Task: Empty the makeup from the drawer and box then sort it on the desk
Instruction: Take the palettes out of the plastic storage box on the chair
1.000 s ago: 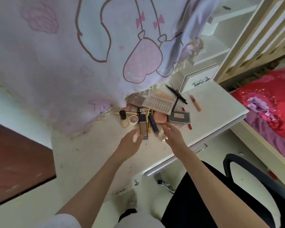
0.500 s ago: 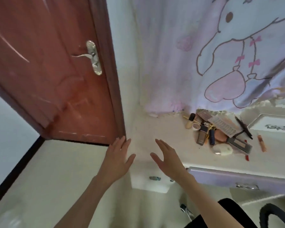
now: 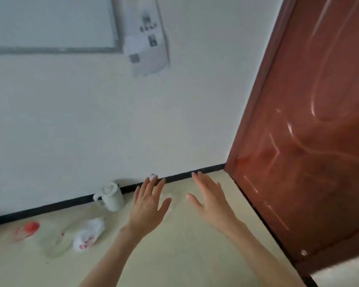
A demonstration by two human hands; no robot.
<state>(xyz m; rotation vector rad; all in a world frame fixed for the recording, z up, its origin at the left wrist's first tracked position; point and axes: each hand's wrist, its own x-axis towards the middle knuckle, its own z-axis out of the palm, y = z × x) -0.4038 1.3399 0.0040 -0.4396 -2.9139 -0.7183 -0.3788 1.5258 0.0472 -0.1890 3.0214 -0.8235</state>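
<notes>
Head view: looks down at floor & wall corner, frame is motion-blurred.
L hand (image 3: 148, 206): raised over floor, back of hand to camera, fingers straight & spread, thumb out to the right; holds nothing.
R hand (image 3: 210, 200): raised beside the L one, apart from it, fingers straight & close together, thumb out to the left; holds nothing.
Forearms: both bare, run up from bottom edge, roughly parallel.
Makeup / drawer / box / desk: none in frame, so can't tell where they are.
Floor (image 3: 195, 255): pale beige, smooth.
Wall (image 3: 112, 121): white, w/ thin black skirting strip (image 3: 50, 207) along its base.
Door (image 3: 311, 141): reddish-brown wood, glossy w/ moulded panel lines, fills right side, meets the wall at the corner.
White mug (image 3: 112, 196): stands on floor against skirting, left of L hand, handle to the left, sth white rolled up inside.
Plastic bag (image 3: 89, 234): white w/ red print, crumpled on floor below the mug.
Clear item (image 3: 57, 243): just left of the bag, too blurred to name.
Red item (image 3: 28, 229): on floor near left edge, blurred.
Paper notice (image 3: 147, 36): stuck on wall up top, dark code squares & print, unreadable.
Grey-framed panel (image 3: 50, 23): on wall top left, beside the notice.
</notes>
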